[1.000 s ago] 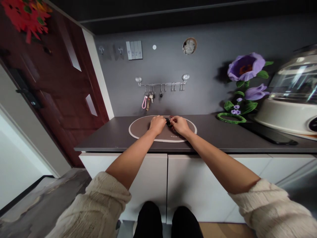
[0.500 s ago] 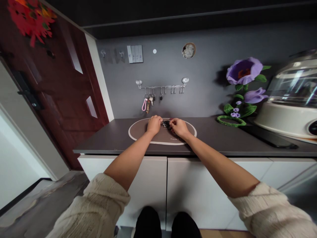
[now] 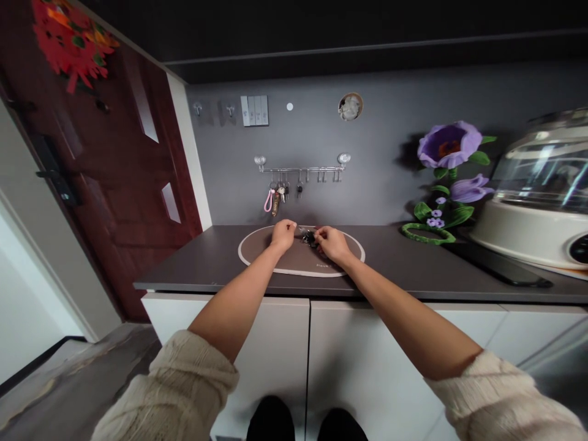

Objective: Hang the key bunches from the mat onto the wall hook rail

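Dark key bunch [image 3: 311, 239] is by the bench's [image 3: 197, 260] back edge, pinched in the right hand [image 3: 334, 244]. My left hand [image 3: 282, 236] is curled just left, can't tell if gripping anything.

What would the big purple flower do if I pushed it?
The purple flower might tip, since its big bloom sits up high. The wide green ring at the bottom, resting on the counter, may help steady it. Its leaves look fuzzy, so they'd probably bend rather than snap.
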The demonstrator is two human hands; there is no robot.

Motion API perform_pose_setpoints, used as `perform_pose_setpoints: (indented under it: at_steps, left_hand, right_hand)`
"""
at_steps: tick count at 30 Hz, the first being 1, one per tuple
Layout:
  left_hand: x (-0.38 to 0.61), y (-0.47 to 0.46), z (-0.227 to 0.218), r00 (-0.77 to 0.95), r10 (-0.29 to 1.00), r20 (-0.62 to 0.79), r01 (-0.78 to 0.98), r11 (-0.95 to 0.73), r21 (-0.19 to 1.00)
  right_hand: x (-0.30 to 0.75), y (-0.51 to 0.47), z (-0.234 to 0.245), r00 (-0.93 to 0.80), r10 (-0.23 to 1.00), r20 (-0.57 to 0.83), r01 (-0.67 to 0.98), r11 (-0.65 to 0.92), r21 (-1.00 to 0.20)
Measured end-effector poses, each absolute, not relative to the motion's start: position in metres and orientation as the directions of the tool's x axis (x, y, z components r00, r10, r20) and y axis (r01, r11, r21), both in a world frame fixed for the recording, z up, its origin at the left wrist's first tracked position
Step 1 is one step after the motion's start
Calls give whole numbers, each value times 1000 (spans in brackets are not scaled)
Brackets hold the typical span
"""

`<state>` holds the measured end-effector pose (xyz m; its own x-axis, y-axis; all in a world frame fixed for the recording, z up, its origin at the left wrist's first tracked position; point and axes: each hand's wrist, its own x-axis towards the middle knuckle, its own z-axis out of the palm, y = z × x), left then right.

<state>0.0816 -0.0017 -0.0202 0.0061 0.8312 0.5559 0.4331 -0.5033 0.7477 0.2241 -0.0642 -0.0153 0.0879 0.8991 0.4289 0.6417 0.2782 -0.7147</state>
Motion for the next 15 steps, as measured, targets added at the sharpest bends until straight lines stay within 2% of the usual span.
perform_pose_setpoints:
  at_steps: [5, 15]
  left_hand:
    - [82, -2, -19, -51, 853, 519, 272, -489, 829]
    - [84, -7, -13, -72, 873, 482, 79, -477, 876]
  right_hand:
    - [222, -68, -12, 102, 906, 411, 617, 266, -741]
    - [222, -67, -12, 119, 907, 403, 604, 256, -754]
